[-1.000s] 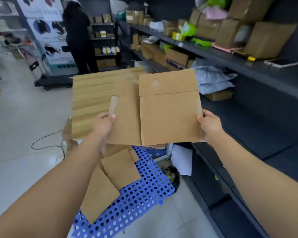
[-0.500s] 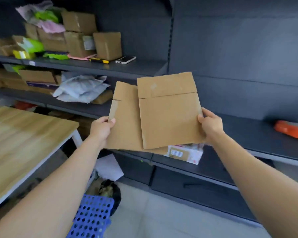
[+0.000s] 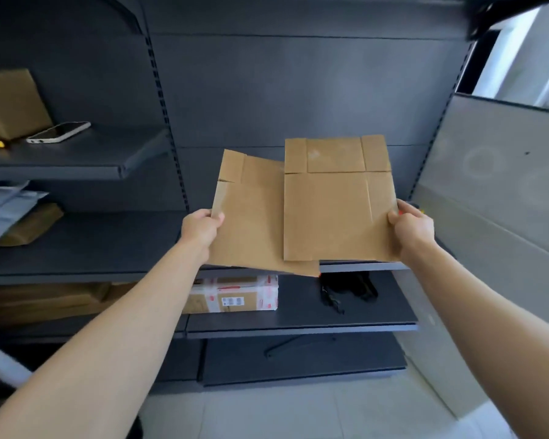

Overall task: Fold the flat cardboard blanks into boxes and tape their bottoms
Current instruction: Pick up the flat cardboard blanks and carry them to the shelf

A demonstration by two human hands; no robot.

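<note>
Head view has two overlapping flat brown cardboard blanks point(image 3: 333, 213) held between the left hand point(image 3: 200, 228) and right hand point(image 3: 411, 228), fingers clamped on opposite edges, so a slipping pinch could drop one.

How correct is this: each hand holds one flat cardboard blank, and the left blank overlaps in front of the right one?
One mistake: the head view shows the right blank overlapping in front of the left blank. The rest is right.
</note>
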